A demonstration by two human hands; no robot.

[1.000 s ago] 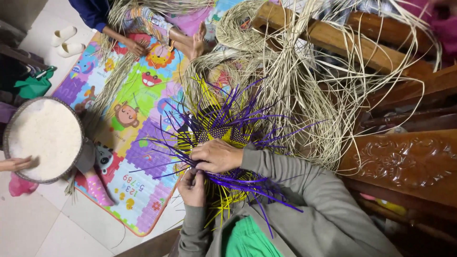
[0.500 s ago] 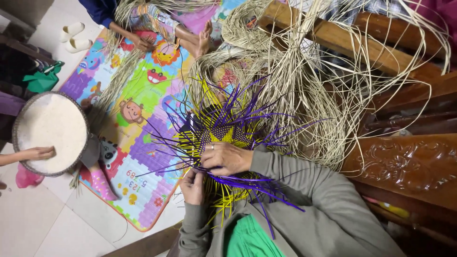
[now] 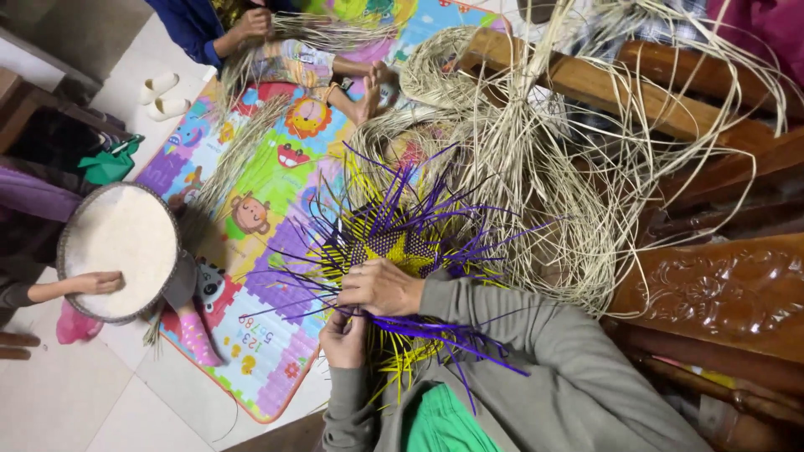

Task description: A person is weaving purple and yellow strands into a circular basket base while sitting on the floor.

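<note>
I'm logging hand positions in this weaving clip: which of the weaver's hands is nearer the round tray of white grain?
Left. The left hand grips purple strips at the weave's lower edge, on the side toward the tray of white grain; the right hand rests farther away, on the purple-and-yellow weave.

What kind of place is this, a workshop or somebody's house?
Most likely a home used for craft weaving. A colourful children's play mat covers the tiled floor, carved wooden furniture stands alongside, and heaps of pale straw strips surround a half-woven purple and yellow piece.
</note>
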